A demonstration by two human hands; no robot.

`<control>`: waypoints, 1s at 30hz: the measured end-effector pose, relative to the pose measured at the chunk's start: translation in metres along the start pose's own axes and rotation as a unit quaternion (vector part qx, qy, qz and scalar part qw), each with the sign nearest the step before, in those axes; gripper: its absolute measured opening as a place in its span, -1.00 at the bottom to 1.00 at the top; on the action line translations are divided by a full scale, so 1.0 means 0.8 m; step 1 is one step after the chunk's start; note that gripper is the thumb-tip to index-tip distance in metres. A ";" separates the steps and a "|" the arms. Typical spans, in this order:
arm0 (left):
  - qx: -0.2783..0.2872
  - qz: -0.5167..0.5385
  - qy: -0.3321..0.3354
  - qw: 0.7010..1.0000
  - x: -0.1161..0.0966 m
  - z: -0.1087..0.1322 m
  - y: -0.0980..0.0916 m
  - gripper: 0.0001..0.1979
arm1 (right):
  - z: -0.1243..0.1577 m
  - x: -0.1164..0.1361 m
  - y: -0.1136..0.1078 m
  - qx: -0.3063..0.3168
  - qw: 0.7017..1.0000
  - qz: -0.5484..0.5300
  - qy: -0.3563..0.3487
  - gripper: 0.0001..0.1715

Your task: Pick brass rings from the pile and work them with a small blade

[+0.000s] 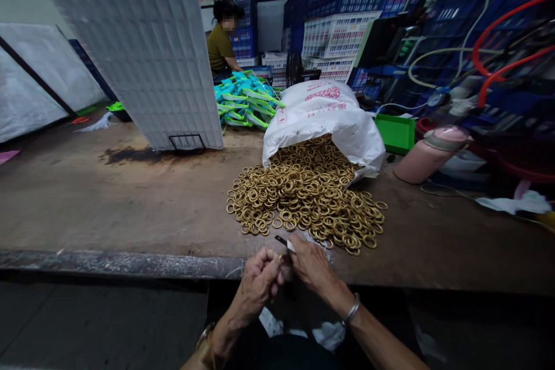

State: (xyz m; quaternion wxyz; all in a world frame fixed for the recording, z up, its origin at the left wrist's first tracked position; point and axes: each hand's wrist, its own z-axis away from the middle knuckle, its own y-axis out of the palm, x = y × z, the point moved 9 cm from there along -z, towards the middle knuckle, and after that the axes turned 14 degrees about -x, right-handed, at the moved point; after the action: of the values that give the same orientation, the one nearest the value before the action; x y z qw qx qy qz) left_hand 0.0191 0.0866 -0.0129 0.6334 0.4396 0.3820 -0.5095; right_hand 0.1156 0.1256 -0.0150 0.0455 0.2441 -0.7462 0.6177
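We wore a rounded silver metal bangle (353, 308) on our right wrist (340, 298), a shiny metallic-looking band (205, 335) on our left wrist (226, 322), and dark fabric clothing (295, 354).

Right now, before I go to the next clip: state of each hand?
Left hand: fingers closed, apparently pinching a small gold piece; too small to identify.
Right hand: closed, holding a dark-tipped tool.

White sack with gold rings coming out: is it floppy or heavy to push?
The white sack would probably crumple: its mouth is wrinkled. It may feel heavy, since many gold rings crowd its opening. Pushing might spill more, as loose ones lie heaped in front.
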 end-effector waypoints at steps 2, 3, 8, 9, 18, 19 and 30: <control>0.028 0.053 -0.017 0.998 -0.003 0.006 0.007 -0.74 | -0.009 -0.009 0.000 -0.013 0.999 0.026 0.022 -0.78; 0.038 0.093 -0.029 0.994 -0.005 0.008 0.009 -0.74 | -0.014 -0.012 -0.002 -0.024 0.999 0.031 0.029 -0.79; 0.023 0.214 -0.103 0.971 0.009 -0.001 0.006 -0.73 | -0.037 -0.020 -0.018 -0.087 0.993 0.057 0.062 -0.84; 0.015 0.216 -0.109 0.970 0.014 -0.003 0.003 -0.73 | -0.040 -0.022 -0.019 -0.089 0.991 0.071 0.069 -0.83; 0.003 0.290 -0.180 0.940 0.034 -0.013 -0.008 -0.79 | -0.043 -0.032 -0.013 -0.071 0.989 0.097 0.087 -0.78; 0.004 0.300 -0.189 0.935 0.034 -0.014 -0.007 -0.79 | -0.043 -0.034 -0.015 -0.073 0.990 0.080 0.090 -0.78; -0.073 0.146 -0.050 0.985 0.014 -0.040 0.000 -0.64 | -0.027 -0.032 -0.005 -0.057 0.890 -0.403 0.205 -0.81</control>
State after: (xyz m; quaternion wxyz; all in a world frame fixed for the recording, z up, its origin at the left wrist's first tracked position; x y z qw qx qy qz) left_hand 0.0197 0.1132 -0.0334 0.7497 0.4177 0.3175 -0.4034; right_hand 0.1343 0.1532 -0.0159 0.4566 0.3889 -0.5914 0.5391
